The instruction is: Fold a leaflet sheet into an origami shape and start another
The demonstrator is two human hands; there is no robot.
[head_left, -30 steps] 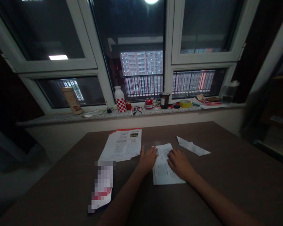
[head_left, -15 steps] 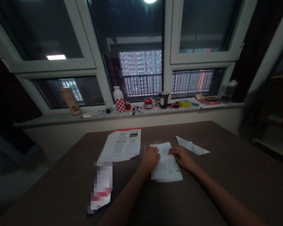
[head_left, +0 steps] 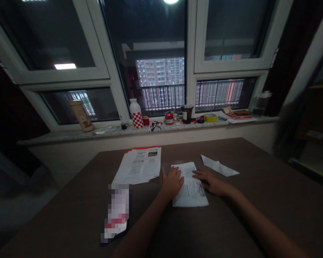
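Note:
A printed sheet of paper (head_left: pixel 190 195), which looks folded, lies flat on the brown table in front of me. My left hand (head_left: pixel 172 182) rests on its left edge, fingers spread. Over the right edge lies my right hand (head_left: pixel 210 182), its fingers stretched out and apart on the print. Neither hand grips anything. Beyond my right hand sits a folded white paper piece (head_left: pixel 220 167), long and pointed at both ends, with a small peak in its middle. The parts of the sheet beneath my fingers are hidden.
A stack of printed sheets (head_left: pixel 140 166) lies at the left of the table (head_left: pixel 78 204). Nearer me is a phone-like object (head_left: pixel 117 211), its surface pixelated. Behind, the windowsill (head_left: pixel 110 133) holds a checkered bottle (head_left: pixel 136 114), a dark cup (head_left: pixel 187 114) and yellow tape (head_left: pixel 210 118).
My right hand has shifted slightly towards me and its fingers have spread apart. My left hand has moved only a little, staying on the sheet. The sheet looks nearly unmoved.

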